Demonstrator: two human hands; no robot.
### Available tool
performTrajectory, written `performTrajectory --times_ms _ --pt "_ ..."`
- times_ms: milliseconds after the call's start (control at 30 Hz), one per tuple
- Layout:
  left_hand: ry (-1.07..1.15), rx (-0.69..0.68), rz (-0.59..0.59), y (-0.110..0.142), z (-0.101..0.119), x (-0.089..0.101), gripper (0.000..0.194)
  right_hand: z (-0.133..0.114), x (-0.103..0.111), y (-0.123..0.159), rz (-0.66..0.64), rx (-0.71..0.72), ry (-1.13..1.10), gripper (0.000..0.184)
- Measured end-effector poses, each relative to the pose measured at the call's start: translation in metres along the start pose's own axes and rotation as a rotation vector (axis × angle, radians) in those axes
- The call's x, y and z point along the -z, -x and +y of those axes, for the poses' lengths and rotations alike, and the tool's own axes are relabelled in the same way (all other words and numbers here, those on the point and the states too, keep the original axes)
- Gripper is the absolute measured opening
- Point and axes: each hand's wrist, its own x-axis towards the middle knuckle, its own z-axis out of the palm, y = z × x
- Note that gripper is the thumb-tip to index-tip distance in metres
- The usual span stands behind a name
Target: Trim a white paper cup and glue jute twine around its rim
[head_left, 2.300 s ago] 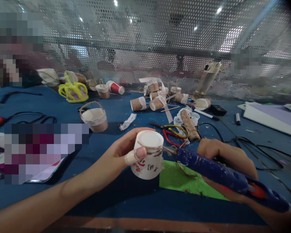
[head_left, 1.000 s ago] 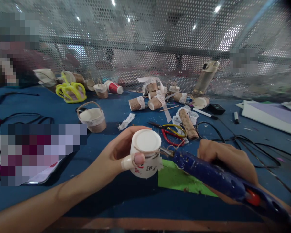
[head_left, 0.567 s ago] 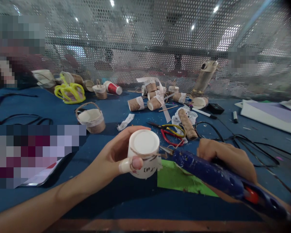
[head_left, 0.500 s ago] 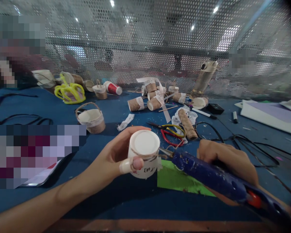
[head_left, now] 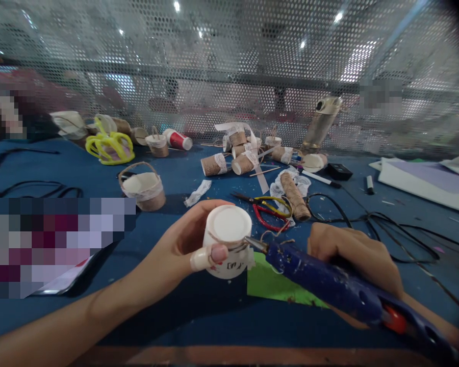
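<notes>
My left hand is wrapped round a white paper cup held bottom up, its thumb with a plaster lying on the near side. Brown twine runs round the cup just below its base. In my right hand is a blue hot glue gun, pointing left. The metal nozzle meets the twine on the cup's right side, or comes very close to it. A loose twine end curls behind the nozzle. Under the gun lies a green sheet.
Scissors and a twine roll on lace lie behind the cup. A twine-wrapped basket stands left. Several wrapped cups are piled farther back. Black cables cross the right side; a perforated metal screen closes the back.
The glue gun has shifted slightly left, and its nozzle has moved from the cup's right edge onto its near right side. The cup has turned a little in my left hand.
</notes>
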Motion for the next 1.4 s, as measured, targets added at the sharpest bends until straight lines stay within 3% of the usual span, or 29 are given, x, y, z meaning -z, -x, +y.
performTrajectory --times_ms 400,600,767,900,1100,1400 --pt "0.011 0.016 0.042 0.0018 -0.0037 0.0002 0.049 0.0038 -0.0030 0.0031 0.000 -0.049 0.021 0.024" --pt "-0.001 0.005 0.041 0.0003 -0.0021 -0.0002 0.050 -0.0003 -0.0048 0.0037 0.075 -0.194 0.038 0.026" --pt "0.004 0.006 0.042 0.0003 0.0000 -0.0024 0.050 -0.0022 -0.0050 0.0025 0.076 -0.130 -0.004 0.025" --pt "0.033 -0.008 0.050 -0.0010 0.0003 -0.0027 0.048 0.0005 -0.0062 0.0039 0.092 -0.184 0.034 0.025" --pt "0.049 -0.008 0.025 -0.0014 -0.0001 -0.0021 0.044 0.0017 -0.0039 0.0044 0.044 -0.122 0.027 0.025" --pt "0.023 -0.006 0.044 -0.0017 -0.0006 -0.0016 0.044 0.0011 -0.0066 0.0042 0.061 -0.161 0.068 0.025"
